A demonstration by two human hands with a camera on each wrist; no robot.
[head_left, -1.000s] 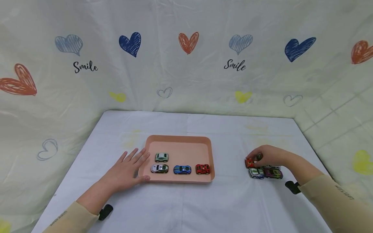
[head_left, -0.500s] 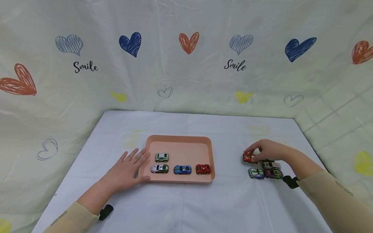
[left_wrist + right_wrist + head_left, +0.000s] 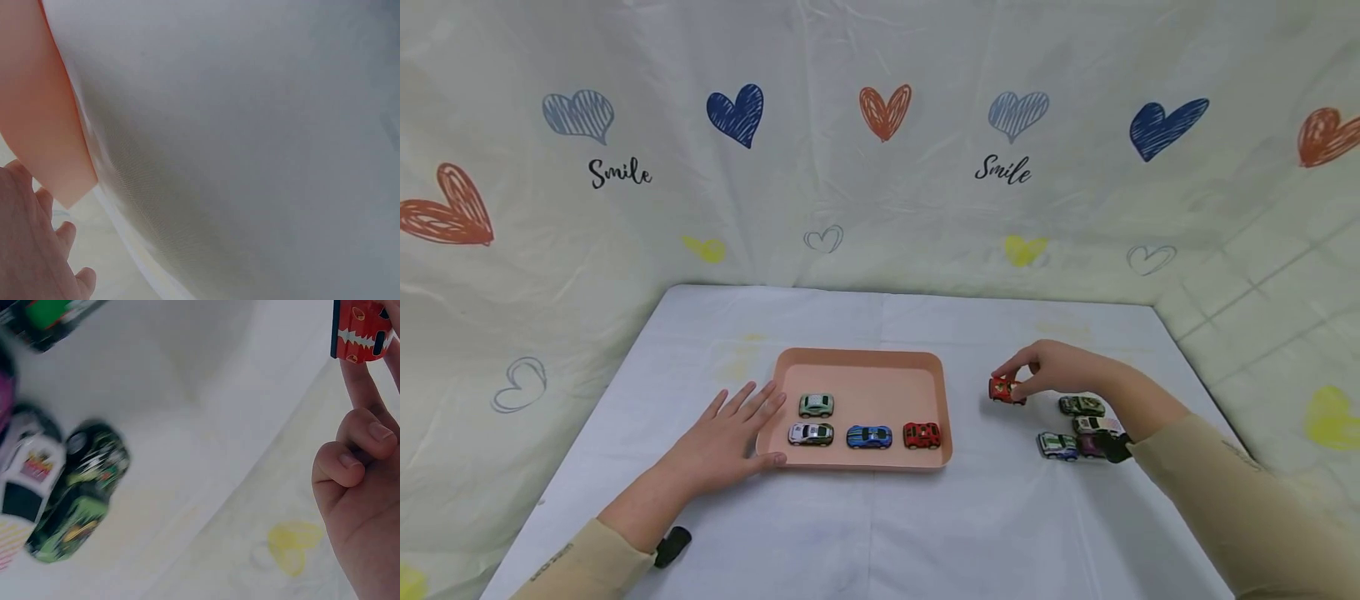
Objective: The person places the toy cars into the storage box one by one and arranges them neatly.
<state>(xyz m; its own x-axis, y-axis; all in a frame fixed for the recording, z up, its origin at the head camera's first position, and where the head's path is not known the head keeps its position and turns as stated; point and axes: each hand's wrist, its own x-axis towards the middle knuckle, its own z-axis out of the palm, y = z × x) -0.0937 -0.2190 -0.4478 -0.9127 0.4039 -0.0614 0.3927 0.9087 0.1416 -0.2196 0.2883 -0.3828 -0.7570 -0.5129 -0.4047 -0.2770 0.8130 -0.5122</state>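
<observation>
Toy car [image 3: 1000, 391], red, pinched in right hand [image 3: 1062, 367] (apparently aloft), left hand [image 3: 722, 435] spread against pink tray [image 3: 872, 377]

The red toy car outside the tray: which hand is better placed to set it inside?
Probably the right hand: it pinches that red car beside the tray, while the left hand lies at the tray's left edge.

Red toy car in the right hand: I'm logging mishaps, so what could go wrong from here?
The red toy car might slip from the fingertip grip of the right hand. Lowered into the tray, it might bump the blue car. The black wrist device, seen in front of the purple car, could brush it.
</observation>
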